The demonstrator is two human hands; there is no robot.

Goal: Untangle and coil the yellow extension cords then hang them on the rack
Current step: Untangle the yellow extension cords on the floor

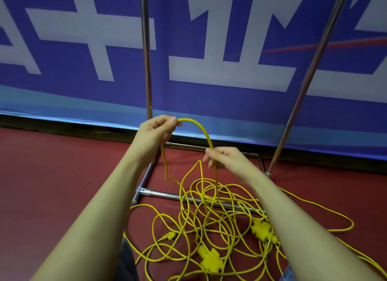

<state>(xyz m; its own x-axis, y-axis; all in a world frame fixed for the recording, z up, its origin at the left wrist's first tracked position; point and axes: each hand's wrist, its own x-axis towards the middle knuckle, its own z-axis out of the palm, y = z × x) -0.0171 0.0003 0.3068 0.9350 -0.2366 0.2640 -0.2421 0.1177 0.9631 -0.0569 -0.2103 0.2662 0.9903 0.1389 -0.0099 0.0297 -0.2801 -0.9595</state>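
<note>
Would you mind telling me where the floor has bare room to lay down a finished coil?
Bare red floor lies left of the rack base, up to the banner. A smaller patch sits inside the base, behind the front bar. The tangled cords crowd the middle and right, over that bar.

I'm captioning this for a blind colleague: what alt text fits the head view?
Two hands, left hand and right hand, hold up an arch of yellow cord above a tangled pile of cords on a red floor, in front of a metal rack.
</note>
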